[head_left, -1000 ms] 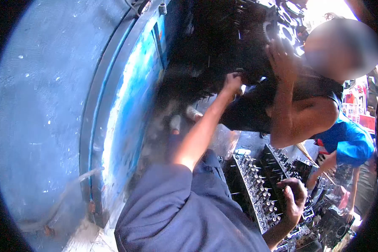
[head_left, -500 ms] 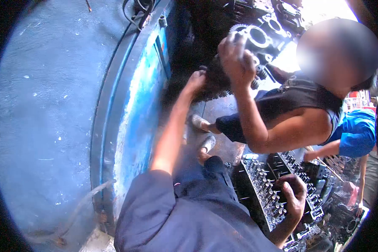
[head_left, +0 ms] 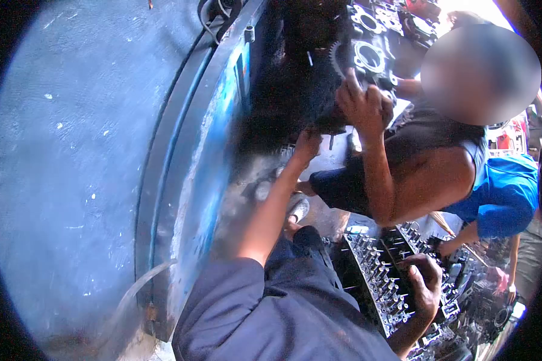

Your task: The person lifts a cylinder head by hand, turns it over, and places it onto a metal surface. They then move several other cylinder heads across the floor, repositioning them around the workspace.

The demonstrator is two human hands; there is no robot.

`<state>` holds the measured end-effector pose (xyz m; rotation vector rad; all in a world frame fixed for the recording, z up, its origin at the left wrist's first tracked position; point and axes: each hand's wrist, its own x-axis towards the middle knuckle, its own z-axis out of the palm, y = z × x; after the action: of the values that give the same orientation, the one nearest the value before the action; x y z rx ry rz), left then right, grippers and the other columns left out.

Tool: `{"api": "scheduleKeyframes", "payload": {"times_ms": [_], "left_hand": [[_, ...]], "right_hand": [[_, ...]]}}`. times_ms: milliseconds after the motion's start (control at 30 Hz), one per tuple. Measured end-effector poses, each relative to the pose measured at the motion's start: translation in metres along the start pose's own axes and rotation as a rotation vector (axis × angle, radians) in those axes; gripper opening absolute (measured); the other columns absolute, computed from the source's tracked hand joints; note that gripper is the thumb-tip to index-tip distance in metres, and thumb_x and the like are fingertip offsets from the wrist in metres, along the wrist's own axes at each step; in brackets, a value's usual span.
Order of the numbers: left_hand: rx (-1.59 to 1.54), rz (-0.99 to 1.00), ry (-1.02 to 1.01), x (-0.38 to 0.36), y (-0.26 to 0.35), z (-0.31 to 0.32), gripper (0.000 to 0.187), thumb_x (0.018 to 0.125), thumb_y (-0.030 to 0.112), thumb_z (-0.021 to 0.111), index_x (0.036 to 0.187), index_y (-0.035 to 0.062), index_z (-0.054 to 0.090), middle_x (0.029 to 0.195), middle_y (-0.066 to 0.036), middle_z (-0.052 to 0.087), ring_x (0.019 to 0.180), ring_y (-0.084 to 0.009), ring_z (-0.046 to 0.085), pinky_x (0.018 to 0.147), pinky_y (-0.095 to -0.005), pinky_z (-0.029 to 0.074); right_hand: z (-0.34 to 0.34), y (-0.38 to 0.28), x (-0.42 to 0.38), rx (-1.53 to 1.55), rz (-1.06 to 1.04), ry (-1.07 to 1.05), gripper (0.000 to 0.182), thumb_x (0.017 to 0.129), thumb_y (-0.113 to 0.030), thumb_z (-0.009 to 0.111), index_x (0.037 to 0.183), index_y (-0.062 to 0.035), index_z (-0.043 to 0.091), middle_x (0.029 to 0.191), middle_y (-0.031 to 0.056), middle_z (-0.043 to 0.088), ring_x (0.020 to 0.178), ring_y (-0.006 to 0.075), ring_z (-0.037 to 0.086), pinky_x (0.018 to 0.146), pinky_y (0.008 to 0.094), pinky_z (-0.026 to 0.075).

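My left hand (head_left: 308,146) is closed at the lower edge of a dark engine block (head_left: 325,102), its fingertips partly hidden in shadow. Metal housings with round holes and a toothed gear (head_left: 336,58) show on the block's upper part. A co-worker's hand (head_left: 364,108) is against the block, above and to the right of mine. My right hand (head_left: 426,286) hovers over the cylinder heads (head_left: 376,280) at lower right. Its fingers are loosely curled, the thumb stands apart, and nothing shows in it.
The co-worker in a dark sleeveless top (head_left: 430,150) stands close on the right. Behind is another person in a blue shirt (head_left: 506,189). A blue painted panel (head_left: 208,162) runs along my left. More metal engine parts (head_left: 494,313) lie at lower right.
The engine block and the co-worker's hand have shifted. My left hand has moved down and right in view with the block's lower edge. My right hand keeps nearly the same place.
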<state>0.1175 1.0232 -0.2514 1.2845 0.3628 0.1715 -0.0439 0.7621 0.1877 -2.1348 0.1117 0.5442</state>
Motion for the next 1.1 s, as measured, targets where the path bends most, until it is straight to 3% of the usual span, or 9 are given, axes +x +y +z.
{"api": "scheduleKeyframes", "payload": {"times_ms": [100, 133, 367, 567, 633, 700, 1000, 1067, 1100], "left_hand": [[-0.206, -0.218, -0.017, 0.008, 0.05, 0.023, 0.019, 0.092, 0.022, 0.051, 0.105, 0.0098, 0.058, 0.087, -0.008, 0.06, 0.075, -0.0208, 0.055, 0.062, -0.0349, 0.045], [-0.266, -0.164, -0.084, 0.031, 0.04, 0.016, 0.017, 0.092, 0.021, 0.053, 0.105, 0.0118, 0.055, 0.083, -0.005, 0.057, 0.066, -0.0169, 0.051, 0.054, -0.0311, 0.043], [-0.264, -0.186, -0.11, 0.039, 0.066, -0.018, 0.029, 0.086, 0.013, 0.06, 0.112, 0.0144, 0.046, 0.079, -0.004, 0.052, 0.065, -0.0164, 0.05, 0.053, -0.0295, 0.042], [-0.133, -0.028, -0.073, 0.073, 0.061, -0.09, 0.047, 0.081, 0.005, 0.065, 0.119, 0.0166, 0.039, 0.077, -0.003, 0.048, 0.065, -0.0159, 0.049, 0.052, -0.0281, 0.041], [-0.309, -0.242, 0.019, 0.069, 0.102, -0.09, 0.045, 0.082, 0.004, 0.065, 0.117, 0.0166, 0.038, 0.075, -0.002, 0.047, 0.064, -0.0156, 0.049, 0.05, -0.0278, 0.04], [-0.309, -0.284, 0.026, 0.071, 0.106, -0.098, 0.038, 0.083, 0.005, 0.063, 0.112, 0.0159, 0.04, 0.074, -0.002, 0.046, 0.062, -0.0147, 0.047, 0.049, -0.0274, 0.039], [-0.232, -0.238, -0.007, 0.071, 0.103, -0.085, 0.012, 0.089, 0.006, 0.055, 0.095, 0.0133, 0.047, 0.069, 0.002, 0.043, 0.055, -0.0104, 0.042, 0.044, -0.0255, 0.035], [0.092, 0.1, -0.075, 0.097, 0.053, -0.097, 0.017, 0.087, 0.006, 0.059, 0.099, 0.0135, 0.049, 0.07, 0.003, 0.044, 0.055, -0.0102, 0.042, 0.044, -0.0251, 0.035], [0.077, 0.115, -0.098, 0.098, 0.049, -0.096, 0.02, 0.086, 0.006, 0.06, 0.101, 0.0138, 0.049, 0.071, 0.003, 0.044, 0.055, -0.0101, 0.042, 0.044, -0.025, 0.035]], "right_hand": [[-0.009, 0.012, -0.011, -0.009, 0.03, 0.055, 0.02, 0.084, -0.015, 0.062, 0.092, 0.0032, 0.063, 0.084, 0.006, 0.064, 0.077, 0.0113, 0.056, 0.071, 0.0243, 0.043], [-0.009, 0.01, -0.014, -0.015, 0.005, 0.061, 0.02, 0.084, -0.015, 0.062, 0.092, 0.0033, 0.063, 0.084, 0.0063, 0.064, 0.079, 0.0122, 0.057, 0.074, 0.0253, 0.043], [-0.014, 0.024, -0.033, 0.111, 0.067, 0.174, 0.017, 0.086, -0.013, 0.059, 0.09, 0.0032, 0.063, 0.085, 0.0085, 0.064, 0.081, 0.0143, 0.059, 0.078, 0.0266, 0.044], [-0.004, 0.024, -0.03, 0.175, 0.13, 0.121, 0.014, 0.086, -0.01, 0.06, 0.093, 0.0022, 0.063, 0.086, 0.0067, 0.065, 0.083, 0.0126, 0.058, 0.079, 0.0257, 0.043], [-0.004, 0.032, -0.023, 0.19, 0.107, 0.064, 0.015, 0.086, -0.01, 0.06, 0.094, 0.0029, 0.062, 0.086, 0.0066, 0.065, 0.083, 0.0125, 0.058, 0.08, 0.0255, 0.043], [0.002, 0.024, -0.017, 0.172, 0.082, 0.064, 0.016, 0.086, -0.01, 0.06, 0.094, 0.0033, 0.062, 0.086, 0.007, 0.065, 0.083, 0.0127, 0.058, 0.08, 0.0254, 0.043], [-0.007, 0.017, -0.023, 0.128, 0.071, 0.091, 0.015, 0.086, -0.008, 0.059, 0.096, 0.0032, 0.063, 0.088, 0.0072, 0.066, 0.084, 0.0124, 0.059, 0.08, 0.0255, 0.044], [-0.01, 0.014, -0.026, 0.119, 0.068, 0.102, 0.015, 0.086, -0.009, 0.059, 0.095, 0.0033, 0.063, 0.088, 0.0075, 0.066, 0.084, 0.0127, 0.059, 0.08, 0.0257, 0.044], [-0.011, 0.014, -0.028, 0.114, 0.073, 0.115, 0.015, 0.087, -0.009, 0.06, 0.095, 0.0033, 0.062, 0.088, 0.0076, 0.066, 0.084, 0.0129, 0.06, 0.081, 0.0259, 0.044]]}}
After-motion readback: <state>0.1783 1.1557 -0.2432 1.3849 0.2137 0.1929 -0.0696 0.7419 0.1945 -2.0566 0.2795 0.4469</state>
